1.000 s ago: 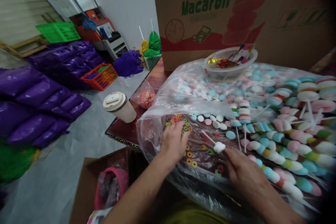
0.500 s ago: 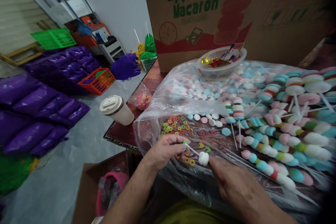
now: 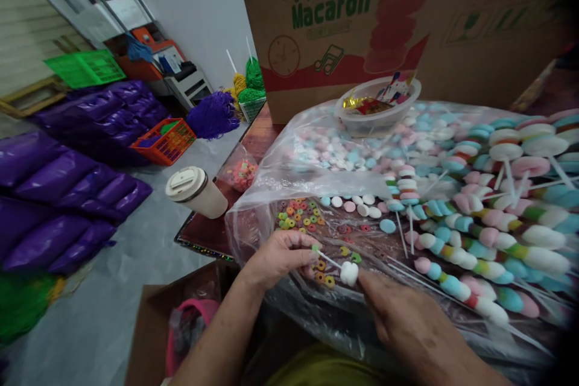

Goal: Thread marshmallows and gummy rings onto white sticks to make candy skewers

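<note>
My left hand (image 3: 283,256) pinches a small green ring (image 3: 315,248) at the tip of a white stick (image 3: 330,259). A white puffy candy (image 3: 349,274) sits on the stick's other end, against the fingertips of my right hand (image 3: 393,307), whose fingers are closed around that end. Loose coloured rings (image 3: 301,215) and flat pastel candies (image 3: 357,204) lie on the clear plastic beyond my hands. To the right are several skewers of pink, blue and white candies (image 3: 456,289).
A cardboard box (image 3: 330,60) stands behind a plastic bowl (image 3: 377,114) of wrappers. A lidded cup (image 3: 199,193) and a bag of rings (image 3: 242,175) are near the table's left edge. An open carton with a pink bin (image 3: 170,344) is below left.
The whole view has shifted slightly, so things appear a little further left. My hands keep the same hold on the stick and the white candy.
</note>
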Motion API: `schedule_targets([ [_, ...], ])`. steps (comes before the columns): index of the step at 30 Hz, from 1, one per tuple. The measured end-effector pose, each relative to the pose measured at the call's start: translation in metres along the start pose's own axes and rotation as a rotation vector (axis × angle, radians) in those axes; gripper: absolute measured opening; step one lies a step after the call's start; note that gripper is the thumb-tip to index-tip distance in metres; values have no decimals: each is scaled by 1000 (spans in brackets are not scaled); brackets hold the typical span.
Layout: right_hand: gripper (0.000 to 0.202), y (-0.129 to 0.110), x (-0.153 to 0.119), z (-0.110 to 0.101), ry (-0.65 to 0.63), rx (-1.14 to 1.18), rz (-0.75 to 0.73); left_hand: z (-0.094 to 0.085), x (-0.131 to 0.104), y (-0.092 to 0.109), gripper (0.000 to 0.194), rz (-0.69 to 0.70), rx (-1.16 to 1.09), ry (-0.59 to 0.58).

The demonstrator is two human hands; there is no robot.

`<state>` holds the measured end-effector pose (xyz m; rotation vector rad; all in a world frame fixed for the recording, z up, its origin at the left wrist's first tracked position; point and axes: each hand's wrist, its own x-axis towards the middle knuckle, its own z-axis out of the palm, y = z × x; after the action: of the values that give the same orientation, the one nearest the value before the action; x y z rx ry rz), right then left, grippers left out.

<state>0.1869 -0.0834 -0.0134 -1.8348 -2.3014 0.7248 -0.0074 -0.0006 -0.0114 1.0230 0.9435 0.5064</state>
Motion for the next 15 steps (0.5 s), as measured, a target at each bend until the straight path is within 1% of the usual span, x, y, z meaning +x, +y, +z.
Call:
schedule_targets([
  [4, 36, -3, 6, 13, 8, 50, -38, 2, 0, 4, 23, -121, 166, -167],
  [5, 34, -1, 7, 17, 22, 91, -58, 3, 1, 5, 25, -132, 192, -166],
  [6, 32, 3, 8, 19, 48, 134, -70, 3, 4, 6, 29, -107, 221, -116],
  [7, 30, 8, 10, 21, 87, 169, -66, 3, 7, 8, 31, -44, 268, -17],
  [8, 28, 13, 11, 22, 126, 194, -53, 4, 12, 9, 31, 48, 350, 107],
  [9, 28, 18, 11, 22, 153, 203, -33, 4, 18, 11, 29, 148, 481, 219],
  [10, 29, 22, 12, 21, 166, 193, -9, 4, 24, 12, 24, 229, 655, 297],
  [11, 29, 25, 12, 20, 166, 172, 13, 5, 30, 12, 19, 274, 854, 327],
  [13, 28, 29, 12, 17, 163, 121, 54, 6, 40, 11, 14, 251, 1197, 289],
  [14, 27, 29, 12, 16, 165, 101, 74, 6, 43, 10, 14, 218, 1301, 264],
  [15, 27, 28, 11, 15, 171, 84, 91, 6, 45, 9, 16, 199, 1355, 256],
])
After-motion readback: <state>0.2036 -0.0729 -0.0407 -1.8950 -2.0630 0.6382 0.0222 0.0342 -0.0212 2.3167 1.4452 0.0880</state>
